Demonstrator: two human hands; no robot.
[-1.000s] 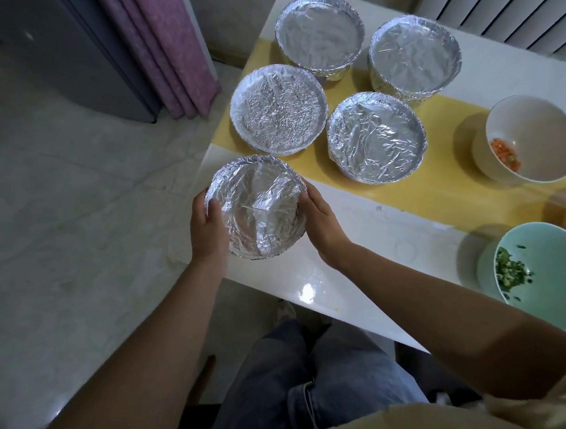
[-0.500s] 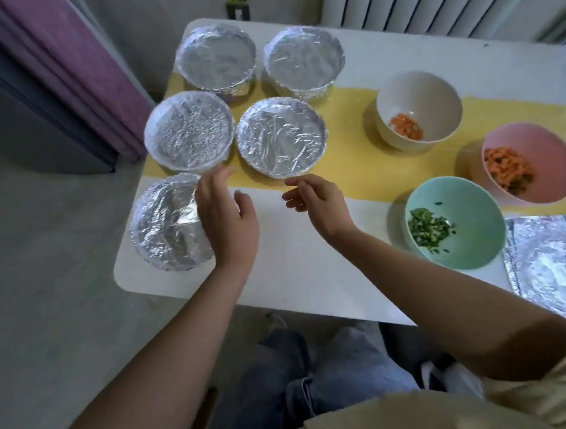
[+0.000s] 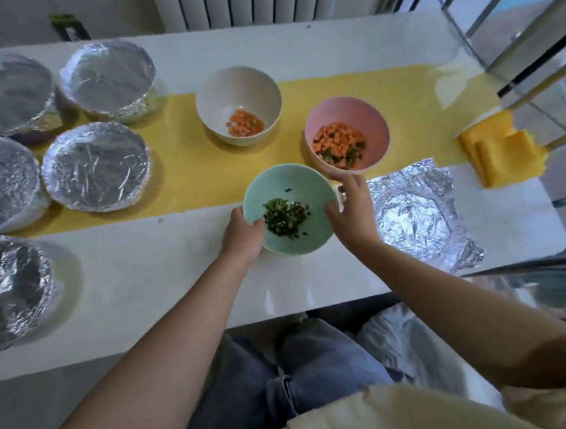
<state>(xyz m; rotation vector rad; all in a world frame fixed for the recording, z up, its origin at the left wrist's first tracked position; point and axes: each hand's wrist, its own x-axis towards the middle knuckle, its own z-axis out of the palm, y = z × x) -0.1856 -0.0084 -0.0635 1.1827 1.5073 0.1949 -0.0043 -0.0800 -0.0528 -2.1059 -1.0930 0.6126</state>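
Bowl (image 3: 286,183), mint-green, chopped greens inside: left hand (image 3: 244,232) and right hand (image 3: 354,213) grip opposite rims, pickup apparently starting; next, probably a level carry onto foil sheet (image 3: 413,210), right.

Herb bowl (image 3: 293,186) between 5 covered bowls (image 3: 96,166) and foil sheet (image 3: 413,210).
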